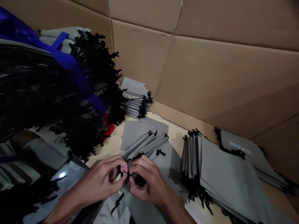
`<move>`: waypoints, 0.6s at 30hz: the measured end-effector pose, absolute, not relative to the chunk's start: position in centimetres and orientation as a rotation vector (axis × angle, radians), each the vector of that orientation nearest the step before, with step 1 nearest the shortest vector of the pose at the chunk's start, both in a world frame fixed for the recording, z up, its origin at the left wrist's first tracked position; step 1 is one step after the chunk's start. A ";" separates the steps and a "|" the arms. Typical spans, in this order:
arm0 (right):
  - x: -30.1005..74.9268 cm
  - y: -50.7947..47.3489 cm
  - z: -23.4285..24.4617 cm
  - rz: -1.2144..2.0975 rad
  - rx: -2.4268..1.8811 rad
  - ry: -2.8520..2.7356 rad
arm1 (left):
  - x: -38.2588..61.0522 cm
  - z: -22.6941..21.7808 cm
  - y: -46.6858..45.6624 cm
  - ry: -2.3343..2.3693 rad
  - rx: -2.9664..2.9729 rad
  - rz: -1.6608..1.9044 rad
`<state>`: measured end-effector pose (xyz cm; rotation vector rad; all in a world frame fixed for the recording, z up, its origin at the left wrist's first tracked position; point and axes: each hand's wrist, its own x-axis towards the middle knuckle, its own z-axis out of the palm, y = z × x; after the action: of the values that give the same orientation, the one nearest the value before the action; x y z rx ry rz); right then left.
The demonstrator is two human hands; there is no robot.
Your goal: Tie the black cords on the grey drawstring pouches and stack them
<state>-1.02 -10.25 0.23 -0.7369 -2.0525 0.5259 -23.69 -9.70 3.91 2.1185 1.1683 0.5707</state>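
My left hand [106, 177] and my right hand [148, 177] meet at the lower middle, fingertips pinched close together. Between them is a black drawstring cord [127, 175], mostly covered by the fingers. Under and around the hands lie grey drawstring bags [149, 193] with black cord ends. One knotted black cord end [117, 203] hangs below my left hand. Just beyond the fingers, several folded bags [146, 143] lie side by side, black knots at their tips.
Left, a tall pile of bags with black knotted cords [93, 62] is bound by a blue strap [70, 63]. A small bag stack [133, 98] stands at the back corner. Right are more stacks [229, 174], one printed INTEX [240, 147]. Cardboard walls [210, 77] enclose the table [175, 127].
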 end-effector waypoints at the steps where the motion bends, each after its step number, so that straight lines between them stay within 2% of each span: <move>1: -1.0 -10.2 0.2 0.523 -0.740 -2.059 | -23.6 4.0 -9.6 1.184 2.122 0.551; 9: -1.1 -10.2 0.0 0.515 -0.728 -2.080 | -23.0 3.3 -9.2 1.165 1.967 0.563; 18: -1.6 -10.4 0.5 0.304 -0.733 -2.112 | -22.5 2.7 -9.1 1.086 1.570 0.591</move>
<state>-1.65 -10.42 0.45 -0.7335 -2.1122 0.3037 -22.52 -9.06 2.69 1.5702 1.0862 0.5908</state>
